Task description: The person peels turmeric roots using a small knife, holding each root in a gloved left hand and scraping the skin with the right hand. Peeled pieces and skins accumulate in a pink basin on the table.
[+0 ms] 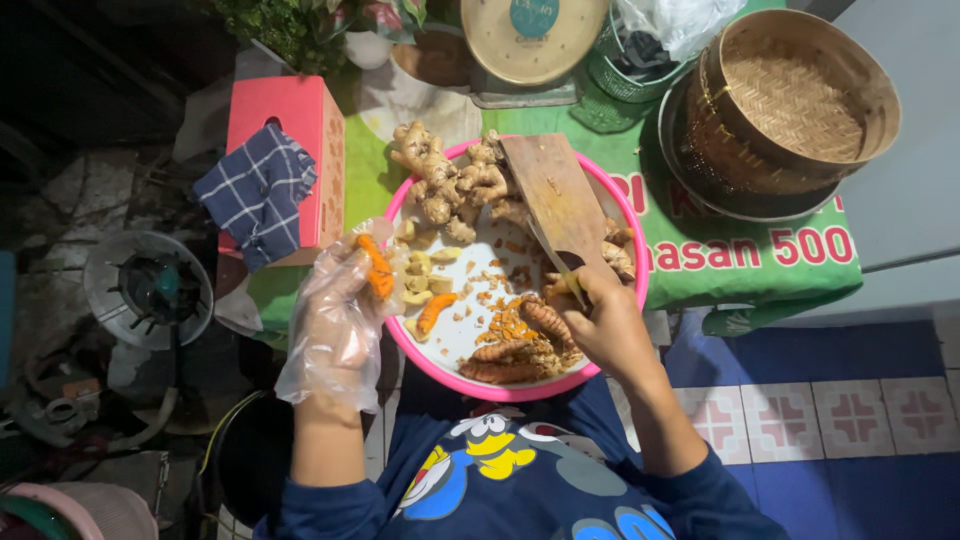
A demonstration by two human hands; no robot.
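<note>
1. A person in a dark blue printed shirt works over a pink basin (632, 235) resting on their lap, seen from above.
2. The left hand (335, 320), covered by a loose clear plastic glove, is closed on a peeled orange turmeric root (377, 267) at the basin's left rim.
3. The bare right hand (605, 320) grips a knife (553, 255), its blade lying over the basin's middle.
4. A wooden board (555, 195) leans across the basin's far right side.
5. Pale ginger (445, 175) is heaped at the far edge; unpeeled brown turmeric (510, 360) lies at the near edge, with peelings and cut pieces between.
6. Beyond, on a green cloth (740, 265), stand a woven bamboo steamer (790, 100) and a round scale (530, 35); a pink stool (300, 115) bearing a checked cloth (255, 190) stands left.
</note>
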